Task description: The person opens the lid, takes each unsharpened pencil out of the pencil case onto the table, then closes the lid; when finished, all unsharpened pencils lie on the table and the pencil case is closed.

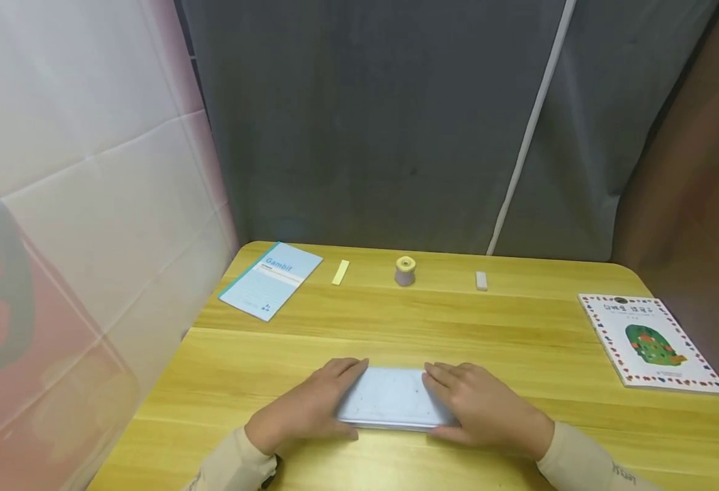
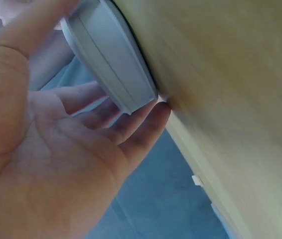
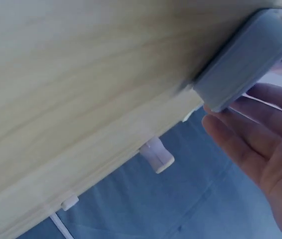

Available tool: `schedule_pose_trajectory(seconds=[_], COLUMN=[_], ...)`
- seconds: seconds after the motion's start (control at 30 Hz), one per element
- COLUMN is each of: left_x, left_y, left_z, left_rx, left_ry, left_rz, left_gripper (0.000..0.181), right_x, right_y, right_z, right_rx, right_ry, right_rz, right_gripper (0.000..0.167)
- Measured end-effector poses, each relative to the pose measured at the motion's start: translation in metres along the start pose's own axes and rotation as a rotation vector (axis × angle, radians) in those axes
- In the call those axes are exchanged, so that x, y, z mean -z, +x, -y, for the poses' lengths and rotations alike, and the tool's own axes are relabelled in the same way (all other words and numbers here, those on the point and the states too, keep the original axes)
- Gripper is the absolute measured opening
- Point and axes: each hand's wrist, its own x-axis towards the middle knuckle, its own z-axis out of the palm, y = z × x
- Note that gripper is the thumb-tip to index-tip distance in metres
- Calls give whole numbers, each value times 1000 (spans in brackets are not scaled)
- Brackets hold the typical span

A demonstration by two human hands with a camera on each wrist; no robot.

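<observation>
a light blue gambit notebook [image 1: 271, 281] sits left of centre, yellow strip [image 1: 341, 273] beside it, yellow-topped spool thing [image 1: 405, 271] mid-frame, little white block [image 1: 481, 281] further right, picture book [image 1: 652, 344] far right.

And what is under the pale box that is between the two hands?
The pale box appears to rest on the wooden table, whose surface shows around it. The part directly beneath is covered, so I cannot tell whether something thin lies there.
</observation>
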Motion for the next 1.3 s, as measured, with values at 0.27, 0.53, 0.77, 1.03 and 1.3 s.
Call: schedule_pose_trajectory(seconds=[0.27,0.53,0.77,1.03,1.3], left_x=[-4,-6,-4,-1,-1], left_y=[3,4,2,0,2], left_z=[6,8,5,3,9], left_rx=[-58,-94,-115,-125,-116], left_ry=[130,200,182,155,52], left_rz=[-1,35,49,61,-5], left_gripper=[105,101,99,97,101], right_x=[-4,-9,-17,-18,-10], right_y=[0,-4,-9,-10,-2], right_z=[2,5,9,11,-3], right_rx=[151,227,217,212,231], right_ry=[-177,-277,-274,-253,-114], right_rz=[-13,-55,-92,-174,-351], right_gripper=[68,61,60,58,51])
